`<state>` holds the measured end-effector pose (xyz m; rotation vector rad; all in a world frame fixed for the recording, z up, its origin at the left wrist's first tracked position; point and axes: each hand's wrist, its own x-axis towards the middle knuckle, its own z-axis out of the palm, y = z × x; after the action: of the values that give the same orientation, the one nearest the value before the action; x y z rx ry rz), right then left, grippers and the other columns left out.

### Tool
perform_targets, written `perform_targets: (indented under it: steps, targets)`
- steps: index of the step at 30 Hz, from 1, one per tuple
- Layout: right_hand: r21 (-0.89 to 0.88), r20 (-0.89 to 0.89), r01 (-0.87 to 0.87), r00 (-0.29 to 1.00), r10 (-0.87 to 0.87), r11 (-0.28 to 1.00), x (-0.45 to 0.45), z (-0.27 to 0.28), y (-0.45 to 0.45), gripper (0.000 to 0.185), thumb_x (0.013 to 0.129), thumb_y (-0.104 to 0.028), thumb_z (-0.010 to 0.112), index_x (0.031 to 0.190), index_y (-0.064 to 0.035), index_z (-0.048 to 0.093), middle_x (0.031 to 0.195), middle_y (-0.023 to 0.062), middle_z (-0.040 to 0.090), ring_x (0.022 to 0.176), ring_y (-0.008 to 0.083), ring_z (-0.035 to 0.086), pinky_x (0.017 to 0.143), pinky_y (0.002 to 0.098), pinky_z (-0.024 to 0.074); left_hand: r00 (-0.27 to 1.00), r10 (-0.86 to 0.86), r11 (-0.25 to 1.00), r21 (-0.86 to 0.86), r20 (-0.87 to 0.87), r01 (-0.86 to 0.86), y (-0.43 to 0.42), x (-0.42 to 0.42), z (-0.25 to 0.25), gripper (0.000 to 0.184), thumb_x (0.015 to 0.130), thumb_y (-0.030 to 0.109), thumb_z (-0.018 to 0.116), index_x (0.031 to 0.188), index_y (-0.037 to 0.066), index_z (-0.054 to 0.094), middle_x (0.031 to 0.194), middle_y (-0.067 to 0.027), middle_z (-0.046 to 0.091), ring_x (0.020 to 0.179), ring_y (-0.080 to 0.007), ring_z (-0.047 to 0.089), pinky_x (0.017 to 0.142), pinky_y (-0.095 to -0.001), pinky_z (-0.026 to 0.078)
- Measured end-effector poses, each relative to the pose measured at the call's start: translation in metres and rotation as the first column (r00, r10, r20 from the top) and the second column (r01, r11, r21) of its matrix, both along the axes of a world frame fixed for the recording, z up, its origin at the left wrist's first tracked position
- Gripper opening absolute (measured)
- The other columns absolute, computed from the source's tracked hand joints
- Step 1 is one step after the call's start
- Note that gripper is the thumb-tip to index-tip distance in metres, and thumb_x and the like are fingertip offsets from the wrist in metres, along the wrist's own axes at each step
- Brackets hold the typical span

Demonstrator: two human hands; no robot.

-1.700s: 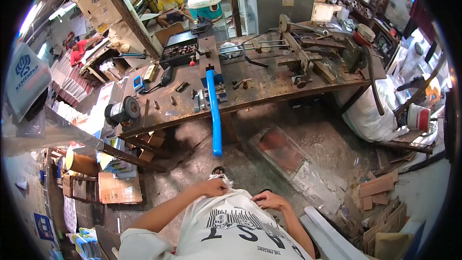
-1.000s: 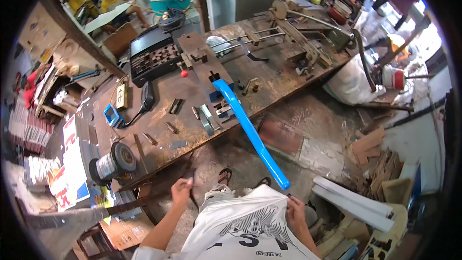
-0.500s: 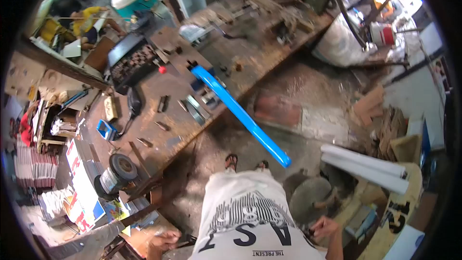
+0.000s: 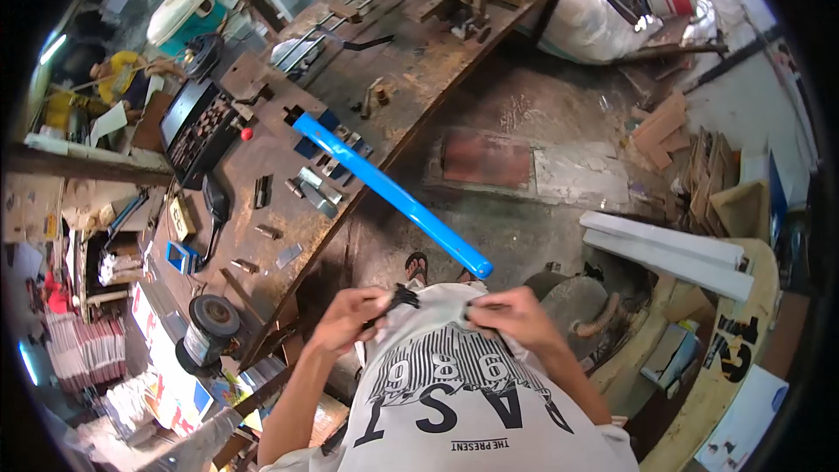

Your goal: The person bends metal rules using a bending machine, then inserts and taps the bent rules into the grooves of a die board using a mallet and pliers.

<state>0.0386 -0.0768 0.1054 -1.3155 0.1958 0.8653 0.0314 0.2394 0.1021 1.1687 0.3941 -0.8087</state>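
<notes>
In the head view, my left hand (image 4: 354,316) is closed in front of my shirt (image 4: 450,376), pinching a short black strap-like piece (image 4: 405,296) with a ragged end. My right hand (image 4: 514,319) is closed on the other side, around a dark strip (image 4: 486,306) that its fingers mostly cover. I cannot tell whether the two dark pieces join. Beyond the hands, a long blue bar (image 4: 393,195) reaches from the blue vise (image 4: 325,127) on the workbench (image 4: 288,157) out past its edge. Neither hand touches the bar.
On the bench lie a dark case of small pieces (image 4: 194,131), metal blocks (image 4: 316,191) and a blue square frame (image 4: 182,257). A grinding wheel (image 4: 214,315) stands at the near left. White lengths (image 4: 664,249) lie at right. Another person (image 4: 122,79) sits far left.
Both hands have risen from beside my hips to in front of my waist, bringing the dark strips into view. The view has shifted, so the bench and blue bar appear further left.
</notes>
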Motion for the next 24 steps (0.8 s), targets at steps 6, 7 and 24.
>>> perform_targets:
  steps: [6,7,24]
  targets:
    - [-0.027,-0.065,0.071,0.995,-0.073,0.997,-0.008,-0.035,-0.010,0.032,0.097,-0.022,0.069,0.106,0.0081,0.073,0.083,0.0039,0.070,0.066,0.0055,0.053,0.060,0.0220,0.0418,0.973,-0.208,0.969,0.113,-0.104,0.219,-0.073,0.030,-0.001,0.025,0.099,0.030,0.065,0.094,0.005,0.068,0.062,0.0067,0.049,0.048,-0.0012,0.037,0.042,-0.0214,0.020]
    - [-0.035,-0.038,0.065,0.997,-0.066,0.997,-0.008,-0.034,-0.013,0.033,0.097,-0.024,0.069,0.107,0.0067,0.074,0.083,0.0034,0.071,0.066,0.0052,0.052,0.060,0.0218,0.0411,0.963,-0.249,0.951,0.161,-0.104,0.263,-0.084,0.031,0.004,0.024,0.099,0.029,0.066,0.094,0.006,0.069,0.061,0.0076,0.049,0.048,-0.0009,0.036,0.042,-0.0217,0.019]
    - [-0.033,0.050,-0.004,0.999,0.006,0.999,0.001,-0.040,-0.036,0.036,0.093,-0.024,0.074,0.117,0.0031,0.072,0.096,0.0054,0.075,0.074,0.0049,0.058,0.062,0.0228,0.0464,0.868,-0.466,0.884,-0.050,-0.169,0.465,-0.102,0.055,-0.004,0.029,0.100,0.032,0.064,0.098,0.004,0.071,0.066,0.0096,0.049,0.051,0.0005,0.034,0.046,-0.0210,0.021]
